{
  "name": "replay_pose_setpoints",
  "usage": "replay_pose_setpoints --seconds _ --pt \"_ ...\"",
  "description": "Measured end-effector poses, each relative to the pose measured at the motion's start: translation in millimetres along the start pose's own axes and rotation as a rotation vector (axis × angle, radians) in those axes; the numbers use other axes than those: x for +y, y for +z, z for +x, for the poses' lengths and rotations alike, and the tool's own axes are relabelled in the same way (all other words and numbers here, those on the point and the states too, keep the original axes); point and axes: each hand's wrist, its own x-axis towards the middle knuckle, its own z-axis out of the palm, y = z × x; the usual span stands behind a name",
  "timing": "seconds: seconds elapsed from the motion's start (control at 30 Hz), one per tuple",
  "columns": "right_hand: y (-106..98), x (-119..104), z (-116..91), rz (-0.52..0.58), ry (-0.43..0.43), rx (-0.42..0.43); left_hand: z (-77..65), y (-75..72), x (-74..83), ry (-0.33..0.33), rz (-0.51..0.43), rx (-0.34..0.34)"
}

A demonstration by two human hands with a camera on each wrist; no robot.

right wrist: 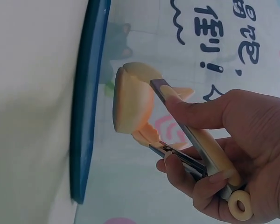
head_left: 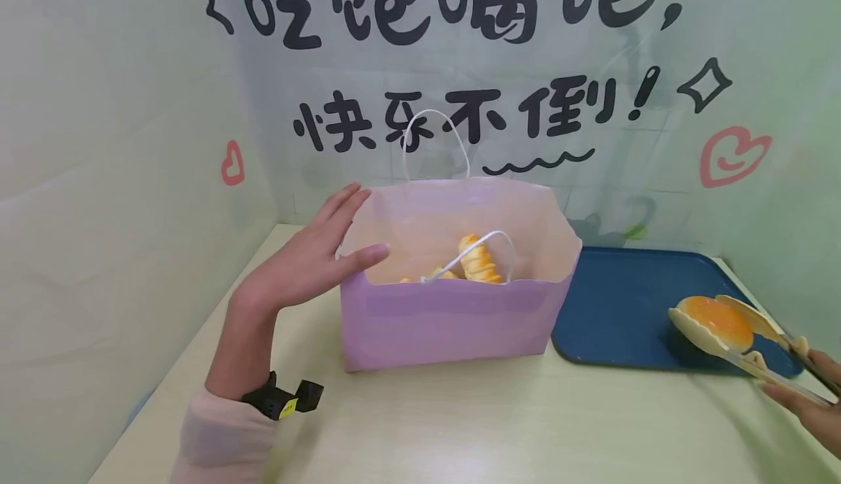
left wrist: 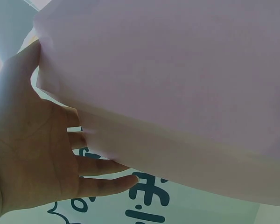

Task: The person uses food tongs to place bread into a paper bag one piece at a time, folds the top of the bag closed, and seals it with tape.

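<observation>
A purple paper bag (head_left: 447, 323) with white handles stands in the middle of the table, its mouth facing up and toward me. Inside it shows a golden ridged pastry (head_left: 481, 259), with more partly hidden by the front rim. My left hand (head_left: 305, 261) lies against the bag's left side, fingers extended and thumb at the rim. At the right, my right hand (right wrist: 242, 149) grips a pair of tongs (right wrist: 196, 135) with cream-coloured tips. Between those tips is a round orange-topped bun (head_left: 719, 323), held over the right part of the blue tray (head_left: 611, 316).
The blue tray lies right of the bag, against the back wall. Walls with black lettering and red hearts close in the table (head_left: 460, 425) at the back and sides. A black wrist strap (head_left: 272, 396) is on my left wrist.
</observation>
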Motion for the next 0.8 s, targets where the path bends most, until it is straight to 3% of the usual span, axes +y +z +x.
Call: replay_pose_setpoints --seconds 0.13,0.27,0.43,0.67,0.8 --pt "-16 -27 4 0.125 -0.187 0.056 -0.3 0.5 0.1 0.0 0.0 0.007" --pt "-38 -63 8 0.183 -0.381 0.095 -0.7 0.4 0.7 0.0 0.004 0.012" --pt "-57 -112 15 0.231 -0.531 0.094 -1.8 -0.8 1.0 -0.001 0.0 0.018" --pt "-69 -163 4 0.28 -0.594 0.083 -1.1 -0.6 1.2 0.005 -0.051 0.023" --pt "-68 -187 -8 0.316 -0.573 -0.062 -2.0 -0.5 0.4 0.005 -0.054 0.024"
